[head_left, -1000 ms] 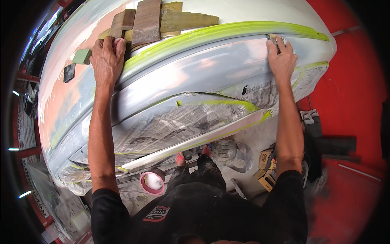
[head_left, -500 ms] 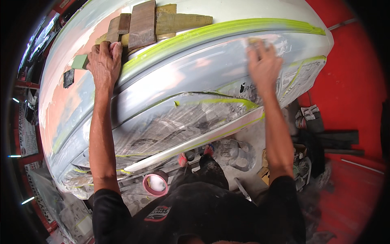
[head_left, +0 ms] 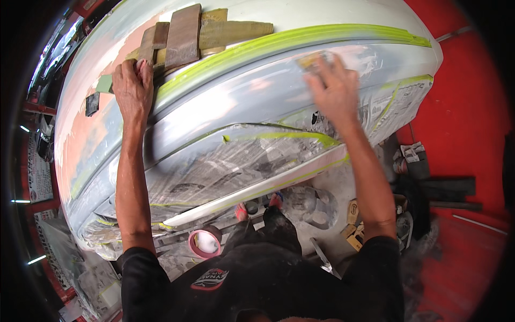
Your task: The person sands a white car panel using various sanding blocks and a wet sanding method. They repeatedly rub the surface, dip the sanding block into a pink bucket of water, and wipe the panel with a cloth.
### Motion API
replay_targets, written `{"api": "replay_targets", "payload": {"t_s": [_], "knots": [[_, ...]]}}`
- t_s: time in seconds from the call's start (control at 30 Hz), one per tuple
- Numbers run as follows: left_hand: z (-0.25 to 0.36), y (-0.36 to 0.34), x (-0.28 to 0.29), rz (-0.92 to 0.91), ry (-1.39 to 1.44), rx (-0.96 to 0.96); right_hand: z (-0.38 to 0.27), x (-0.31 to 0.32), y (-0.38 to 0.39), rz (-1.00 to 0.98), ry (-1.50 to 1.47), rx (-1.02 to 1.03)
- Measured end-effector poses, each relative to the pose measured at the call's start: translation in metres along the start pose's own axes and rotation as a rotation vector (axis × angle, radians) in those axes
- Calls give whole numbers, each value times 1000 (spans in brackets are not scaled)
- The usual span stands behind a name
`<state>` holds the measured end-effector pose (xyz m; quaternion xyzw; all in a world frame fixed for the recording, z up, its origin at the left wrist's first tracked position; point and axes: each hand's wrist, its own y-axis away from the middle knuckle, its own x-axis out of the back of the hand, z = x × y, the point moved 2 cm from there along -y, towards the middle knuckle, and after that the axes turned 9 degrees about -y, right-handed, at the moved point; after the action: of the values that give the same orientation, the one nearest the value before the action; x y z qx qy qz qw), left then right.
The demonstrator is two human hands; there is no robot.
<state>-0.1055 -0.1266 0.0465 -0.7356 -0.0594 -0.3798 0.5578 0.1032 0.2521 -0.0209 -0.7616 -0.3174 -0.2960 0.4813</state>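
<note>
Patchy panel [head_left: 230, 91] — slabs [head_left: 183, 35], green block [head_left: 104, 83], black piece [head_left: 92, 104]

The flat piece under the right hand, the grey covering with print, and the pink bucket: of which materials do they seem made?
Flat piece: perhaps sandpaper, being yellowish-brown, but motion blur hides its texture.
Grey covering: most likely newspaper; it looks thin and wrinkled, with printed marks.
Pink bucket: probably plastic, judging by its smooth, evenly coloured rim.

The car panel [head_left: 230, 99] looks smooth and shiny, the paper [head_left: 214, 167] wrinkly, and the brown block [head_left: 183, 35] like dull wood.
</note>
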Motion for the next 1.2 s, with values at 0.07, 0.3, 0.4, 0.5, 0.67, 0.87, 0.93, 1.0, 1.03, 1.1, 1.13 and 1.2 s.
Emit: {"api": "replay_targets", "payload": {"t_s": [0.07, 0.3, 0.4, 0.5, 0.67, 0.87, 0.93, 1.0, 1.03, 1.1, 1.13, 1.2], "knots": [[10, -5, -2, 44, 24, -33, 93, 4, -31, 143, 154, -15], [56, 7, 35, 164, 157, -164, 127, 35, -40, 223, -119, -326], [120, 30, 50, 50, 217, -371, 136, 52, 12, 359, -552, -374], [172, 56, 28, -69, 113, -520, 123, 67, 87, 341, -733, -670], [282, 9, -32, -107, 254, -523, 111, 66, 188, 254, -692, -683], [426, -45, -84, 1, 309, -547, 89, 66, 180, 199, -714, -566], [436, -46, -84, -39, 342, -591, 89, 74, 161, 177, -654, -491], [418, -39, -73, -106, 333, -631, 95, 86, 130, 175, -582, -435], [400, -36, -69, -138, 324, -651, 96, 85, 114, 161, -555, -358], [345, -33, -57, -51, 342, -637, 101, 79, 82, 138, -495, -211], [318, -37, -47, -33, 380, -578, 99, 75, 65, 114, -414, -152], [281, -55, -28, -13, 399, -452, 94, 68, 33, 54, -248, -24]]}}
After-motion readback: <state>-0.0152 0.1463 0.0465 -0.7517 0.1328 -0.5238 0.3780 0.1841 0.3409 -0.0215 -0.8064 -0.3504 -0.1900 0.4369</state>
